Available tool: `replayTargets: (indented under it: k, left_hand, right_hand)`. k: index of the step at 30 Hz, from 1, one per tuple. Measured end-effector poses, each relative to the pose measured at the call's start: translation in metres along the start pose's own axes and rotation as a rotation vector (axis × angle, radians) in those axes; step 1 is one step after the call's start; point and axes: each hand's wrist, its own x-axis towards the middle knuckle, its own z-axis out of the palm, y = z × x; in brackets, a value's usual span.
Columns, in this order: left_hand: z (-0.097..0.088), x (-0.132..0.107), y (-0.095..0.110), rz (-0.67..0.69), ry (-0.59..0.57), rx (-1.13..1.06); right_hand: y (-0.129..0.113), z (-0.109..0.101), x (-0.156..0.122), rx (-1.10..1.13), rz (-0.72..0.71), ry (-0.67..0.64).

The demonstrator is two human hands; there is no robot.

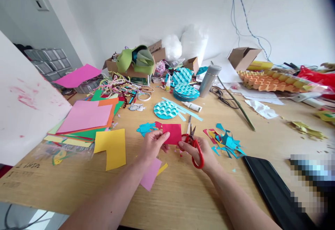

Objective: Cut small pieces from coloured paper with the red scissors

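Between my two hands is a small red sheet of paper (172,134). My left hand (156,142) pinches its left edge with the thumb on top. My right hand (201,152) holds red-handled scissors (198,156), blades pointing up and away, while its thumb and finger touch the lower right corner of the red paper. Just beyond my left hand lies a blue paper fish (146,129) with a red scrap beside it. A pink-purple paper piece (151,176) and a yellow strip (162,169) rest below the left wrist.
Blue paper scraps (229,143) lie right of the scissors. A yellow L-shaped sheet (115,150) and stacked coloured paper (85,116) sit to the left. Further back are a wavy blue disc (165,109), a glue bottle (192,106) and a steel flask (210,80). A black tablet-like slab (272,188) lies front right.
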Motion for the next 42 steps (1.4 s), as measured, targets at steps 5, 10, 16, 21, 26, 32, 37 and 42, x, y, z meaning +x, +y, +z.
replayTargets:
  k: [5,10,16,21,26,32,37,42]
  left_hand:
    - [0.001,-0.001,0.001,-0.013,-0.017,-0.057]
    - [0.000,0.000,-0.001,0.027,-0.028,0.002]
    - [0.000,0.001,0.003,0.019,0.098,-0.136]
    - [-0.001,0.000,0.009,-0.005,0.168,-0.248]
    - [0.001,-0.003,0.010,-0.049,0.233,-0.276]
    - [0.003,-0.005,0.007,-0.092,0.216,-0.305]
    - [0.004,-0.005,0.004,-0.115,0.160,-0.329]
    - [0.004,-0.006,0.004,-0.117,0.124,-0.332]
  right_hand:
    - [-0.002,0.002,-0.001,-0.012,0.016,0.024]
    - [-0.007,0.003,-0.004,-0.072,0.031,-0.006]
    - [-0.001,0.009,-0.010,-0.047,-0.017,-0.051]
    - [-0.001,0.019,-0.017,-0.139,0.040,-0.130]
    - [-0.002,0.024,-0.021,-0.219,0.075,-0.175]
    - [0.009,0.025,-0.021,-0.276,0.105,-0.163]
    - [0.008,0.027,-0.020,-0.289,0.095,-0.165]
    - [0.007,0.027,-0.020,-0.318,0.108,-0.141]
